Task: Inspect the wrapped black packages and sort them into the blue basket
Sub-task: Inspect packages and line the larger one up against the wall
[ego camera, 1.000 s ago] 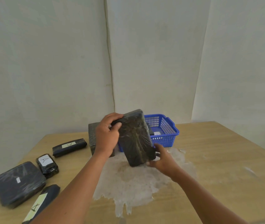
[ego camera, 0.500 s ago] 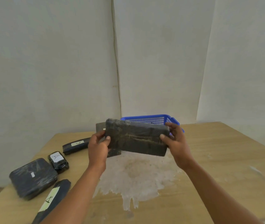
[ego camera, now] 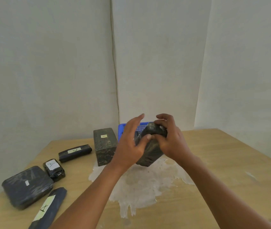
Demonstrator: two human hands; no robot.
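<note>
A black plastic-wrapped package [ego camera: 149, 149] hangs tilted above the table, in front of the blue basket [ego camera: 121, 129]. My right hand [ego camera: 171, 139] grips its top end. My left hand [ego camera: 131, 144] rests against its left side, thumb on the wrap and fingers spread upward. The basket is mostly hidden behind my hands. A tall wrapped block [ego camera: 105, 144] with a small label stands just left of the basket.
Several labelled black packages lie at the left: a long one [ego camera: 75, 152], a small one [ego camera: 54, 169], a wide flat one [ego camera: 27, 186] and a narrow one [ego camera: 48, 209] at the front edge. A white patch [ego camera: 144, 184] marks the wooden table [ego camera: 222, 171]. Walls stand close behind.
The package has turned from lying crosswise between both hands to standing on end. My right hand moved to its top and my left hand's fingers have opened.
</note>
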